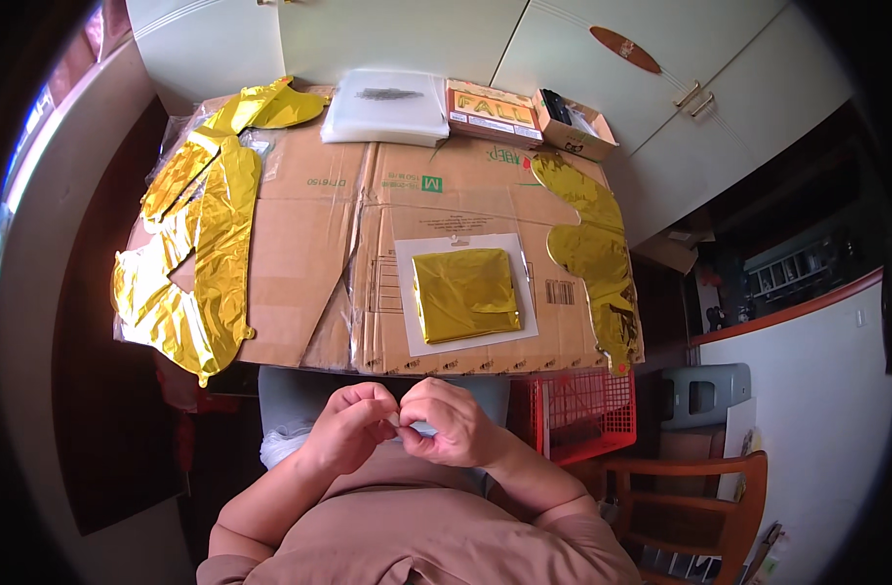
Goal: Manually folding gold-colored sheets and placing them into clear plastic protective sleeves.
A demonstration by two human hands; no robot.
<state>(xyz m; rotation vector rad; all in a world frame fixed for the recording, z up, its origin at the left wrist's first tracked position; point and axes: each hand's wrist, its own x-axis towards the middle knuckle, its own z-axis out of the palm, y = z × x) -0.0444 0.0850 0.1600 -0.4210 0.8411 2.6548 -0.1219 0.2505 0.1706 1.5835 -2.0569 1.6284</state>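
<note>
Head view: the cardboard-covered table (pixel 299 244) carries gold foil balloons (pixel 197 244) at its left and right edges and a folded gold balloon (pixel 465 292) in a clear bag near its front edge. Below that edge both forearms bend inward. The left hand (pixel 353 429) and right hand (pixel 455 424) meet, fingers pinched narrowly on a small white piece (pixel 407 424), clear of the table.

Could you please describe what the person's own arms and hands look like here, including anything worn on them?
Both forearms are bare. The left hand and right hand wear no gloves; no rings, watch or bracelet are visible. Short sleeves of a plain brownish-pink top cover the upper arms.
</note>
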